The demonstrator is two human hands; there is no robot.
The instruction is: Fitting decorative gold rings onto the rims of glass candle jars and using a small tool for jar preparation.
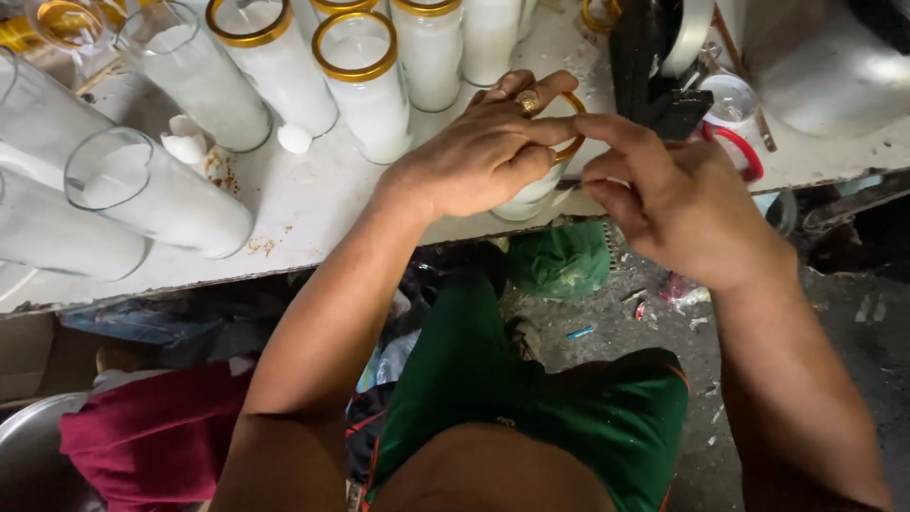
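My left hand (pixel 483 152) wraps over the top of a tall glass candle jar (pixel 531 194) filled with white wax, standing at the front edge of the white worktable (pixel 313 199). A gold band (pixel 574 142) runs around the jar's rim and shows between my fingers. My right hand (pixel 673 204) sits just right of the jar, its index finger and thumb pinching the gold band at the rim. A ring is on my left hand. Most of the jar is hidden under my left hand.
Several wax-filled glass jars stand behind, some with gold rims (pixel 355 57), others plain (pixel 156 194) at the left. A black tape dispenser (pixel 654 66) and a small white cup (pixel 728 100) sit at the right. White wax lumps (pixel 185 142) lie on the table. Below are littered floor and a metal bowl (pixel 28 455).
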